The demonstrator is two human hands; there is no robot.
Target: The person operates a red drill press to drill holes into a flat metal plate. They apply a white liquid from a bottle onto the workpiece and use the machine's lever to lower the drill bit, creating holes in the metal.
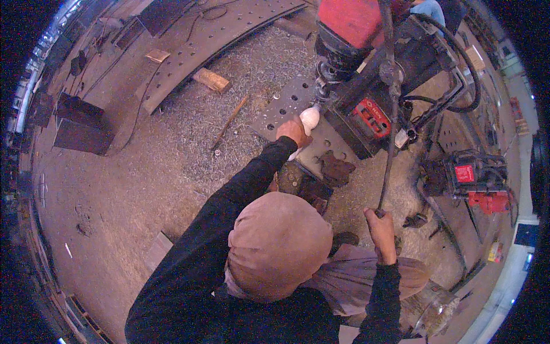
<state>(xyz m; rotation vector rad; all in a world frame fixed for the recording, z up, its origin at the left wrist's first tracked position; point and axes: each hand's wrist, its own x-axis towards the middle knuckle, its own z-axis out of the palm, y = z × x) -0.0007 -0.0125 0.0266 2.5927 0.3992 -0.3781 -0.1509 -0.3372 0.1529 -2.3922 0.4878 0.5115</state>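
My left hand point(293, 132) is wrapped round a white bottle point(310, 119), its rounded end close to the drill's lower tip. Beneath it lies a steel plate point(312, 157) with a row of holes, and a dark crumpled rag point(337, 168) rests on it. Over the plate stands a drill press point(349, 26) with a red motor housing and a black body. My right hand point(381, 232) closes on the lower end of a long bar point(391, 149) that runs up past the drill's front. Whether the drill bit touches the plate cannot be made out.
Metal shavings point(223, 132) litter the ground. A wooden block point(212, 80) and a thin stick point(230, 123) lie left of the plate. A long curved perforated plate point(189, 60) is farther back. At right stands a red and black machine point(465, 172) with cables. Rounded brown cloth point(281, 246) fills the near middle.
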